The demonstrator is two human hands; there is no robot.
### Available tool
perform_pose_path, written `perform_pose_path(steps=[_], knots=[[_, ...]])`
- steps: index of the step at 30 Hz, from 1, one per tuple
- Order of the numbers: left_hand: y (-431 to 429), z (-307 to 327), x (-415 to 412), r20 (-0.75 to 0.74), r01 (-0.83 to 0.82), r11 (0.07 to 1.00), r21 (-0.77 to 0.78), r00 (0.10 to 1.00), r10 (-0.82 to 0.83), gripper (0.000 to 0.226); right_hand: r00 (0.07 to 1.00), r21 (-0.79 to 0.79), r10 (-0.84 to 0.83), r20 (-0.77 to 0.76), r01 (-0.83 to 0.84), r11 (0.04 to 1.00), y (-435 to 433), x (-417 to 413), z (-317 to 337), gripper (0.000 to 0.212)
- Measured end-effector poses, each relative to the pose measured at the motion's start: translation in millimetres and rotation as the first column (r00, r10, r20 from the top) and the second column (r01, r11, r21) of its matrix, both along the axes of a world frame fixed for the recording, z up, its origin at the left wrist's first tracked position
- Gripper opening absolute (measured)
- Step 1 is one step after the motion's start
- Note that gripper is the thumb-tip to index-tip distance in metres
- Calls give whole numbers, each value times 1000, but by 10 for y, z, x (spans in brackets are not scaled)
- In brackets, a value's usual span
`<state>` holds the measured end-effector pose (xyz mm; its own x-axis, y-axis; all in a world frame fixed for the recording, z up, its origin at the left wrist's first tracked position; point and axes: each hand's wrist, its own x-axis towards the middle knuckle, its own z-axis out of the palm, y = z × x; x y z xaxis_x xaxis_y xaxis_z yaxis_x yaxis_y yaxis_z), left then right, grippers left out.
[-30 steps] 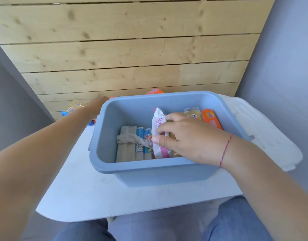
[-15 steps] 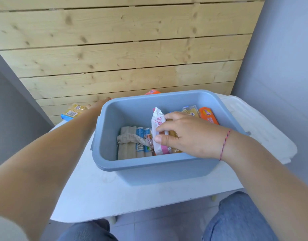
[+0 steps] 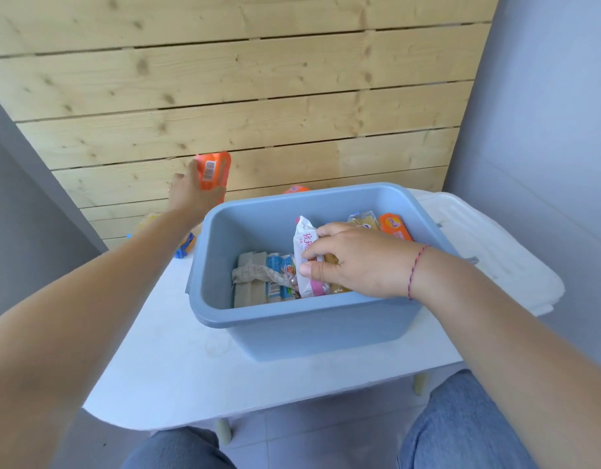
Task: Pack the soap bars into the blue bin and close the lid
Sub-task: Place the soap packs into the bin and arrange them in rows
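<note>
The blue bin (image 3: 302, 333) stands open on a small white table (image 3: 197, 377). Several wrapped soap bars lie inside it: beige ones (image 3: 250, 289), blue-and-white ones (image 3: 278, 277), a yellow one (image 3: 363, 220) and an orange one (image 3: 394, 226). My right hand (image 3: 356, 262) reaches into the bin and grips an upright white-and-pink soap bar (image 3: 306, 242). Beyond the bin's left corner, my left hand (image 3: 190, 194) holds an orange soap bar (image 3: 212, 170) up in the air. The white lid (image 3: 488, 252) lies to the right of the bin.
Another orange bar (image 3: 295, 189) peeks over the bin's far rim. A blue-wrapped bar (image 3: 185, 246) and a yellowish one (image 3: 150, 220) lie on the table at the left, partly hidden by my arm. A wooden plank wall (image 3: 258, 113) stands close behind; my knees are below the table edge.
My left hand has lifted from behind the bin with an orange soap bar in it. My right hand stays on the white-and-pink bar inside the bin.
</note>
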<state>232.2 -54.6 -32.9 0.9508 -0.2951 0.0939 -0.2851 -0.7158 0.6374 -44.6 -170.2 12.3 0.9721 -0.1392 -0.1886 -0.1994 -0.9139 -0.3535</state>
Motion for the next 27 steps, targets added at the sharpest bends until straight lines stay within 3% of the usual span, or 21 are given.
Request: perform_pose_path(steps=[2, 4, 6, 8, 11, 13, 14, 17, 21, 24, 27], knots=[[76, 300, -141, -34, -5, 968, -250, 999, -3, 57, 1000, 9, 2, -1, -2, 1000, 9, -9, 19, 46], [180, 627, -314, -69, -17, 876, -483, 997, -19, 51, 1000, 17, 5, -8, -5, 1000, 4, -18, 39, 45], [278, 880, -547, -181, 4, 762, -647, 970, -159, 36, 1000, 16, 18, -24, -18, 1000, -14, -26, 48, 44], [366, 1017, -847, -346, 9, 677, -735, 855, -387, 31, 999, 17, 36, -39, -35, 999, -37, -35, 55, 43], [438, 1027, -1283, -575, -17, 686, -727, 561, -596, 40, 996, 20, 74, -40, -73, 997, -54, -55, 59, 40], [390, 906, -1510, -690, -71, 739, -670, 425, -586, 27, 995, 0, 91, -36, -91, 996, -60, -60, 56, 40], [339, 832, -1597, -737, -92, 776, -624, 401, -544, 20, 995, -13, 98, -36, -98, 995, -60, -64, 59, 40], [172, 596, -1760, -822, -129, 869, -477, 417, -389, 17, 993, -34, 112, -45, -114, 993, -76, -75, 68, 38], [67, 414, -1861, -822, -129, 912, -389, 496, -280, 25, 996, 13, 83, 6, -84, 996, -99, -78, 71, 36], [46, 365, -1841, -805, -74, 920, -385, 515, -295, 29, 991, 60, 36, 132, -44, 997, -60, -57, 38, 47], [89, 378, -1786, -815, -34, 918, -394, 475, -332, 36, 984, -11, 166, 69, -166, 986, 31, 2, -1, 48]])
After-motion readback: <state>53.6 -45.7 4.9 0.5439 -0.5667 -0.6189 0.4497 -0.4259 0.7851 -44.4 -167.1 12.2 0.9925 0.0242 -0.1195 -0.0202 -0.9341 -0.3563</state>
